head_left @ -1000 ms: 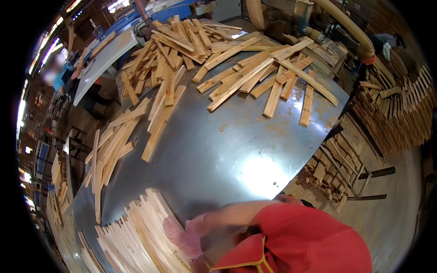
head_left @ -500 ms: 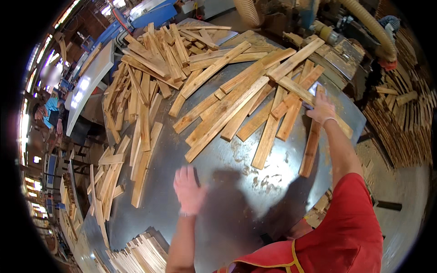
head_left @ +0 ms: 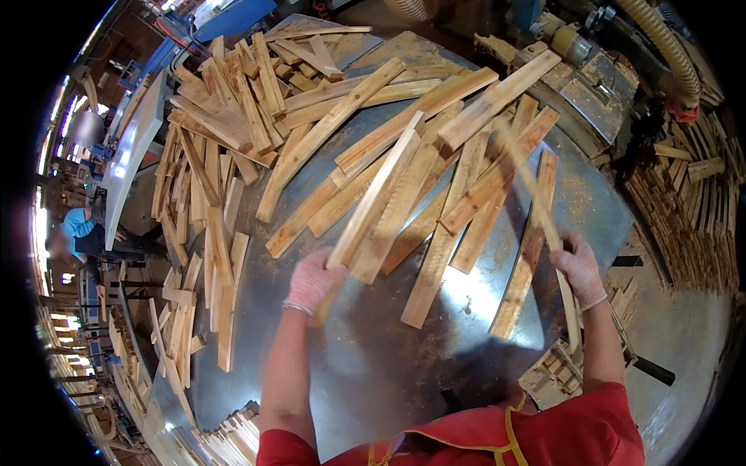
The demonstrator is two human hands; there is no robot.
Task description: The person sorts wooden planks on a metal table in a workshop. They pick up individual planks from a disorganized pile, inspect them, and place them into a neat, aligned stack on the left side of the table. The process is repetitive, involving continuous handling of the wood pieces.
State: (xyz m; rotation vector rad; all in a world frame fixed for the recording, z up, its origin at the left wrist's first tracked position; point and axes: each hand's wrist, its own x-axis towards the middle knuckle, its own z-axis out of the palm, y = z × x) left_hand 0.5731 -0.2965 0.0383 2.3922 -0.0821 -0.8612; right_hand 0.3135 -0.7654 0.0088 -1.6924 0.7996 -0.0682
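Observation:
My left hand (head_left: 313, 281), in a thin pale glove, is closed round the near end of a long wooden strip (head_left: 376, 199). That strip slants up and away to the right over other strips on the metal table (head_left: 365, 357). On the right, my right hand (head_left: 579, 270), gloved too, grips another wooden strip (head_left: 537, 194), tilted and blurred by motion. Its near end reaches past the table's edge. Between my hands several loose strips lie fanned out, among them a darker brown strip (head_left: 526, 252) just left of my right hand.
A big heap of wooden strips (head_left: 233, 109) covers the far left of the table. Pale strips (head_left: 233, 435) stand in a row near the lower left. Machinery with a ribbed hose (head_left: 660, 46) is at the far right, and stacked wood (head_left: 676, 210) below it. A person (head_left: 81, 225) is at the left.
My left hand was open over bare table; it has moved forward and taken hold of a strip. My right hand has come nearer, lifting a strip. The darker brown strip stays on the table.

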